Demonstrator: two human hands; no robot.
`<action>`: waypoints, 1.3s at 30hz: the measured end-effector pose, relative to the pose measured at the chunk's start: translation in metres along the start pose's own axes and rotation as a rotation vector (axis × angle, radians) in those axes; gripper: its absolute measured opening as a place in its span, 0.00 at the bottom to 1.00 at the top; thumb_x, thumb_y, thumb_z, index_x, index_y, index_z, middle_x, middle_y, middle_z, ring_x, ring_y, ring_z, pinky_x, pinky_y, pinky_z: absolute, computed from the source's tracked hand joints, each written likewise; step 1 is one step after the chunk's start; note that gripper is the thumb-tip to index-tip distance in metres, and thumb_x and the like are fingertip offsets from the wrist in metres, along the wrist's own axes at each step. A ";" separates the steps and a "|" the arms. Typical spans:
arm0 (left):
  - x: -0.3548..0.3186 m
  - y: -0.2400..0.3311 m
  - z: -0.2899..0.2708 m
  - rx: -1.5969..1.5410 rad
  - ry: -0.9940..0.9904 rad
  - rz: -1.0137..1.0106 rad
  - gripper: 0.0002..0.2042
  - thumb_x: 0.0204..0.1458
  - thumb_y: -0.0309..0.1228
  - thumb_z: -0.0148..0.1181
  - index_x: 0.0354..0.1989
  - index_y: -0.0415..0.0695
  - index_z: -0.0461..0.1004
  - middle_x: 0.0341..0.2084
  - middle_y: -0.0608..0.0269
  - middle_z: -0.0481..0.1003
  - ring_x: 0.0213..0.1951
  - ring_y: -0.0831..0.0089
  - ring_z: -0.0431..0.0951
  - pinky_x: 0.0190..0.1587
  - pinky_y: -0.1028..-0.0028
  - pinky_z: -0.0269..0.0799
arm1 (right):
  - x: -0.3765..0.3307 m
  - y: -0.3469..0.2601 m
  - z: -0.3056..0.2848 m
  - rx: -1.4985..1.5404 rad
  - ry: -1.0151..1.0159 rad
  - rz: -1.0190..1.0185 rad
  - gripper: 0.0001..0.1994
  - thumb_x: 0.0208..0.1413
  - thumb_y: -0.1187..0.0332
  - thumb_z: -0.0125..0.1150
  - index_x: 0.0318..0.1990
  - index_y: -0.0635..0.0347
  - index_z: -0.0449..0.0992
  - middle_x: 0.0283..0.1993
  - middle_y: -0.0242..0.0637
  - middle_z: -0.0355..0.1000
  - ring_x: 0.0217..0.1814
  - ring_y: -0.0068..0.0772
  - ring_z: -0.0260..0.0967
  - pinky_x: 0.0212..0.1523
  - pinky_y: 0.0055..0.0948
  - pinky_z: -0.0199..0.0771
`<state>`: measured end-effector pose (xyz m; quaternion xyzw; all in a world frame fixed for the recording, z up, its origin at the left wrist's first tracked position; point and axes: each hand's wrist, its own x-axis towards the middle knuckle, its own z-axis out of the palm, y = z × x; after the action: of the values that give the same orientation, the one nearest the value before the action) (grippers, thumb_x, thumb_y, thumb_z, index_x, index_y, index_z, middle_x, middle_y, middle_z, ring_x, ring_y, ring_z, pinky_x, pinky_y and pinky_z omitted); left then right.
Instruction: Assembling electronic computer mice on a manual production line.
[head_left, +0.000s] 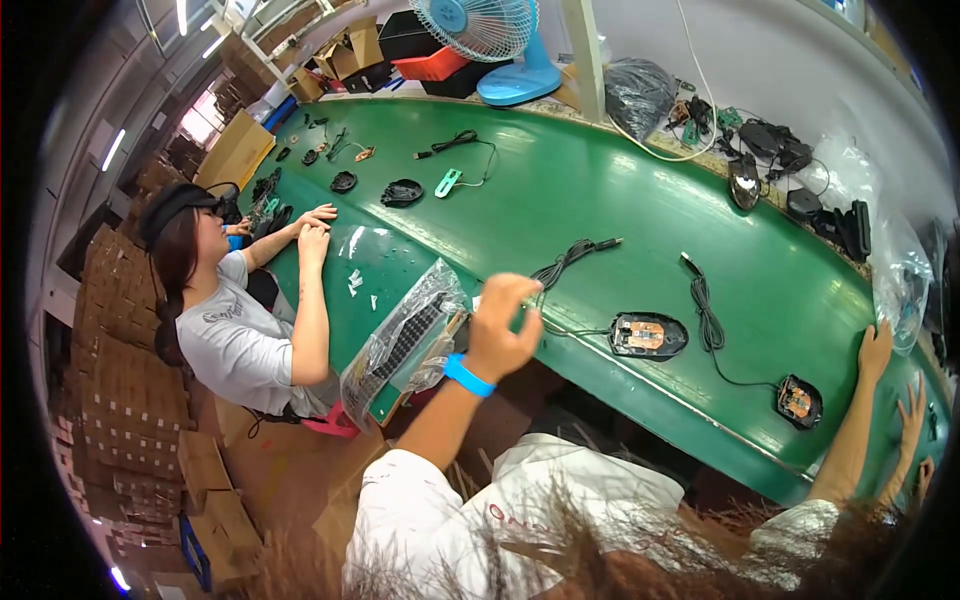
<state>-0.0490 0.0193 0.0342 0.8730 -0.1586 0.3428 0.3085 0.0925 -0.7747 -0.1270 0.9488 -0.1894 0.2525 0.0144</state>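
Observation:
My left hand (503, 325), with a blue wristband, is raised over the near edge of the green bench (590, 220). Its fingers curl, with thumb and forefinger apart, and nothing clearly shows between them. Close beside it runs the cable (568, 265) of an opened computer mouse (648, 335), whose insides show. My right hand (875, 352) reaches to the far right, fingers stretched out beside the lower end of a clear plastic bag (906, 290). Another opened mouse (799, 402), its black cable (706, 315) bundled, lies between my arms.
A co-worker (245, 310) sits at left, hands on the bench. A plastic-wrapped keyboard (405, 340) lies between us. Mouse shells (402, 193) and a green circuit board (448, 183) lie farther off. At back stands a blue fan (520, 84). Another person's hand (911, 415) shows at far right.

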 end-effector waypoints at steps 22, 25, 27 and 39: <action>0.062 -0.354 -0.108 0.757 -0.249 -0.476 0.14 0.47 0.28 0.65 0.44 0.46 0.78 0.45 0.53 0.77 0.53 0.53 0.74 0.57 0.58 0.68 | -0.010 -0.006 -0.017 0.011 0.201 -0.073 0.21 0.60 0.69 0.48 0.60 0.59 0.73 0.61 0.48 0.71 0.63 0.48 0.68 0.63 0.39 0.65; 0.059 -0.347 -0.106 0.746 -0.217 -0.464 0.10 0.49 0.28 0.65 0.41 0.45 0.77 0.44 0.53 0.77 0.52 0.53 0.74 0.56 0.58 0.68 | -0.011 -0.008 -0.024 -0.028 0.226 -0.102 0.20 0.60 0.69 0.48 0.60 0.58 0.73 0.61 0.47 0.71 0.63 0.48 0.68 0.63 0.39 0.65; 0.063 -0.344 -0.110 0.730 -0.154 -0.413 0.08 0.50 0.28 0.64 0.39 0.43 0.77 0.43 0.53 0.76 0.51 0.52 0.74 0.55 0.57 0.68 | -0.011 -0.010 -0.026 -0.037 0.236 -0.118 0.20 0.61 0.69 0.48 0.60 0.58 0.73 0.60 0.47 0.72 0.63 0.48 0.68 0.63 0.39 0.65; 0.094 -0.141 -0.055 0.365 -0.039 0.055 0.07 0.57 0.24 0.55 0.42 0.39 0.70 0.60 0.46 0.66 0.60 0.51 0.67 0.62 0.60 0.61 | -0.013 -0.024 -0.035 0.026 0.250 0.028 0.16 0.59 0.66 0.55 0.53 0.58 0.77 0.54 0.44 0.76 0.57 0.45 0.72 0.57 0.39 0.70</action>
<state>0.0595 0.1563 0.0702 0.9163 -0.1236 0.3571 0.1325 0.0742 -0.7440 -0.1008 0.9073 -0.1963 0.3712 0.0222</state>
